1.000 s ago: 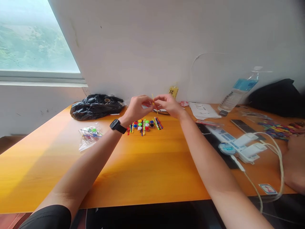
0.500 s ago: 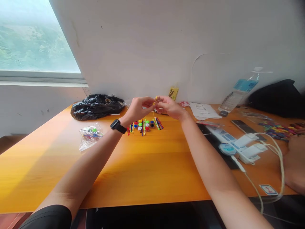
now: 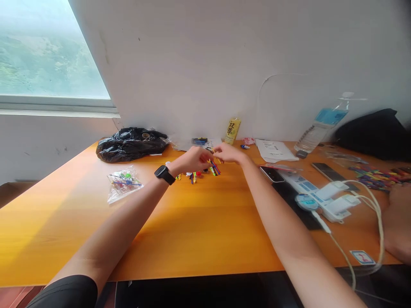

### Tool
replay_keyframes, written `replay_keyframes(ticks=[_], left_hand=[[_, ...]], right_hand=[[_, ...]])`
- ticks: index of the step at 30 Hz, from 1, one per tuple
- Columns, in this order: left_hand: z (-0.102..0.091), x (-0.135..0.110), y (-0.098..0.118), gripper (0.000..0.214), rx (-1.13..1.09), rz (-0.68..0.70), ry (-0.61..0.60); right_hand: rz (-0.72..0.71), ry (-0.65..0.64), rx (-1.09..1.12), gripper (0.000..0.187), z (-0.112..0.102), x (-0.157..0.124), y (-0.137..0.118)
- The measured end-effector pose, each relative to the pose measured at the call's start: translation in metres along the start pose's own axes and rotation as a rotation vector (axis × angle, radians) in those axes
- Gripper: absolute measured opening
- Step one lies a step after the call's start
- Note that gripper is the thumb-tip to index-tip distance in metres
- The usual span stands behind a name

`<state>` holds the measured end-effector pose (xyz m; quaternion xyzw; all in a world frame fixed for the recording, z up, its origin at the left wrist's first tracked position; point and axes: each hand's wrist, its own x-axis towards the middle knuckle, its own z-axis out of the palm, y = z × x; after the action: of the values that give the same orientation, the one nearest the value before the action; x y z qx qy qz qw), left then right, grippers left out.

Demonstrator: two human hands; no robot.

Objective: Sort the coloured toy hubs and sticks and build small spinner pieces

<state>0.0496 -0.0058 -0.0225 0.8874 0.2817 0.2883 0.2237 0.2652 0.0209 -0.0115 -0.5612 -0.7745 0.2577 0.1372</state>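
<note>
My right hand (image 3: 228,152) is closed in a pinch on a thin yellow plastic stick (image 3: 218,160), which slants down from its fingertips. Just to its left, my left hand (image 3: 196,158) hovers low with curled fingers; its fingertips are partly hidden, and I cannot make out what they hold. A bundle of red and blue plastic sticks (image 3: 216,168) lies on the table right below the two hands. Small coloured round pieces and more sticks, among them a blue one (image 3: 192,178), show under the left hand, which covers most of them.
A clear bag of plastic pieces (image 3: 124,182) and a black plastic bag (image 3: 128,145) lie left. Behind are a yellow drink package (image 3: 232,131) and paper (image 3: 276,150). At right are a phone (image 3: 272,174), power strip (image 3: 330,205), bottle (image 3: 321,128) and another person's arm (image 3: 400,218).
Both hands have come down toward the sticks and moved slightly apart. The yellow stick, earlier between both hands, is now in the right hand. The left hand now covers most of the round pieces.
</note>
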Motion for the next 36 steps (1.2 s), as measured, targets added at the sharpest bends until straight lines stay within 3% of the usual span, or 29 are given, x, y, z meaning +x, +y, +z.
replay_keyframes(ticks=[3, 9, 14, 18, 29, 36], left_hand=[[0.017, 0.000, 0.000, 0.015, 0.056, 0.033, -0.134], [0.023, -0.001, -0.019, 0.017, 0.161, -0.009, -0.242], [0.019, -0.001, -0.034, 0.026, 0.237, 0.086, -0.144], [0.018, -0.002, -0.040, 0.031, 0.255, 0.119, -0.089], [0.012, -0.006, -0.035, 0.032, 0.207, -0.055, -0.253], [0.010, -0.006, -0.041, 0.040, 0.241, -0.069, -0.225]], right_hand=[[0.073, -0.064, -0.133, 0.009, 0.009, 0.004, 0.006], [0.113, -0.079, -0.220, 0.036, 0.023, 0.017, 0.015], [0.082, 0.021, -0.293, 0.048, 0.039, 0.027, 0.024], [0.042, 0.007, -0.305, 0.051, 0.048, 0.028, 0.026], [0.010, -0.060, -0.328, 0.038, 0.046, 0.028, 0.027], [0.054, -0.109, -0.327, 0.038, 0.042, 0.028, 0.027]])
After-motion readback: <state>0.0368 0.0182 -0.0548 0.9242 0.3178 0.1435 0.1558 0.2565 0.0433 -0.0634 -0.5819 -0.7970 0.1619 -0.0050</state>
